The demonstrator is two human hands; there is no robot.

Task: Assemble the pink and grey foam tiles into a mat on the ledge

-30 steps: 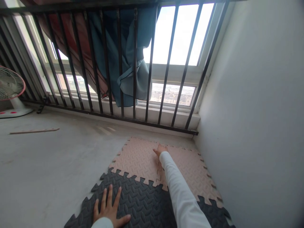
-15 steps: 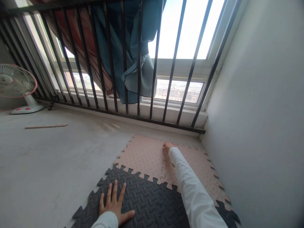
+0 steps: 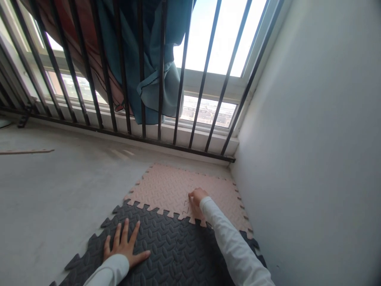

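Note:
My left hand [image 3: 122, 244] lies flat with spread fingers on a black foam mat tile [image 3: 166, 250] with a raised tread pattern. Farther forward, my right hand [image 3: 199, 196] has its fingers curled together, tips at the seam between two pink foam mat tiles. The left pink tile [image 3: 160, 184] and the right pink tile [image 3: 222, 200] meet in a jigsaw joint, partly covered by that hand. Along their near side, the pink tiles' teeth meet the black tile. My right sleeve hides part of the black and pink tiles.
A black metal railing [image 3: 166, 143] runs before the window, with a blue and red curtain [image 3: 154, 79] hanging behind it. A white wall [image 3: 297, 139] stands close on the right. On the grey floor [image 3: 59, 190] at the left lies a thin stick [image 3: 32, 151].
My right hand has moved back toward me along the pink seam. My left hand stays flat on the black tile. The view has turned right, and the fan has nearly left the picture.

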